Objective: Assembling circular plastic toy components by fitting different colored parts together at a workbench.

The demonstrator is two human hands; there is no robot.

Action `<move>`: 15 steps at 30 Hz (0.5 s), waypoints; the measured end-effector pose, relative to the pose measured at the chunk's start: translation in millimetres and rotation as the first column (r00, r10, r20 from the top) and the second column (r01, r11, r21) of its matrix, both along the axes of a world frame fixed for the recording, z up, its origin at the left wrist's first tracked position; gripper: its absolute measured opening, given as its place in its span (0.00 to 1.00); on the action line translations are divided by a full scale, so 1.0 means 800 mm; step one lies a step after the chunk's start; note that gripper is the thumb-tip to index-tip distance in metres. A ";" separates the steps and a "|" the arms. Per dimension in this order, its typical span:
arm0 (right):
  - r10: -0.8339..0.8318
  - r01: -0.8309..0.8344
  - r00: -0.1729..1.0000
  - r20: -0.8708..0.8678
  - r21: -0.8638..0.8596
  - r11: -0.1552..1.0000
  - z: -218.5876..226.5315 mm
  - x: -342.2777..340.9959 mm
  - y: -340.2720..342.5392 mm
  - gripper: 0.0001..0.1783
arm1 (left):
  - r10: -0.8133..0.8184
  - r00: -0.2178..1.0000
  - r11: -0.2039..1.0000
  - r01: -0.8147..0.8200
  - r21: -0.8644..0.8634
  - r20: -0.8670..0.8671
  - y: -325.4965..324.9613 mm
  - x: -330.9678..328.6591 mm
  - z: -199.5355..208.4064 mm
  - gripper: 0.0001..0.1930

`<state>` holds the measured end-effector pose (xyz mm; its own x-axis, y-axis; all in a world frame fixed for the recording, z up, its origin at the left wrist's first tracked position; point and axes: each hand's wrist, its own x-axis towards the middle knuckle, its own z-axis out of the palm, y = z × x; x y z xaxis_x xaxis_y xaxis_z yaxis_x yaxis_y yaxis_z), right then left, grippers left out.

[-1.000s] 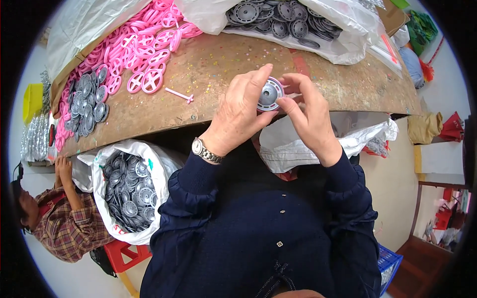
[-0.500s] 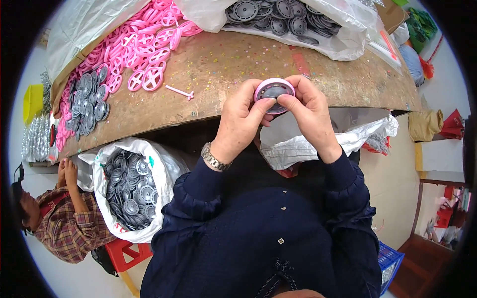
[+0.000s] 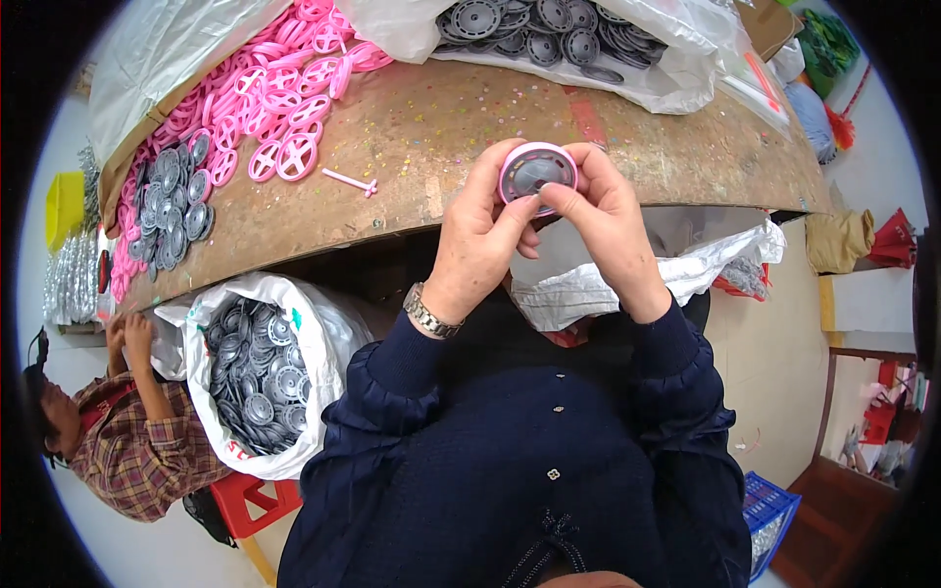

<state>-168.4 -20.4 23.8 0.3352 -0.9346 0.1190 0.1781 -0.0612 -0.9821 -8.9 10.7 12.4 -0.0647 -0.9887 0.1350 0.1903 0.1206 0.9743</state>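
Between my two hands, just over the table's near edge, is a pink plastic wheel ring with a grey disc set inside it. My left hand is closed round its left side, thumb at the lower rim. My right hand grips the right side, its thumb and fingertip pressing at the lower part of the grey disc. Fingers behind the wheel are partly hidden. A pink stick-like part lies on the table to the left. Further left are heaps of pink cross-spoked rings and grey discs.
More grey discs lie on white sheeting at the table's far side. A white sack of grey discs stands at my left, beside a seated co-worker and red stool. Another white bag hangs below my hands.
The wheel has tipped and shifted slightly up and left. My right thumb has slid down toward the lower part of the disc.
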 end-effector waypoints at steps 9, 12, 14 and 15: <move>-0.026 0.027 0.999 0.019 -0.051 0.998 -0.003 -0.011 -0.001 0.07 | -0.074 0.996 0.997 0.074 -0.003 0.049 -0.001 0.005 0.009 0.21; -0.015 0.014 1.000 -0.006 -0.047 0.999 -0.008 -0.011 0.005 0.07 | -0.079 0.989 0.997 0.078 0.016 0.122 0.004 0.007 0.008 0.20; -0.033 0.032 0.999 -0.010 -0.052 0.998 -0.013 -0.014 0.011 0.07 | -0.075 0.975 0.997 0.073 0.017 0.207 0.005 0.006 0.010 0.19; -0.019 0.019 1.000 -0.013 -0.023 1.000 -0.016 -0.022 0.011 0.07 | -0.111 0.967 0.994 0.108 0.025 0.230 0.003 0.004 0.010 0.18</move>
<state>-186.3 -11.4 10.9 0.3190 -0.9380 0.1360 0.1639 -0.0868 -0.9827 -5.7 13.2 20.5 -0.2009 -0.9753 0.0914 -0.0282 0.0990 0.9947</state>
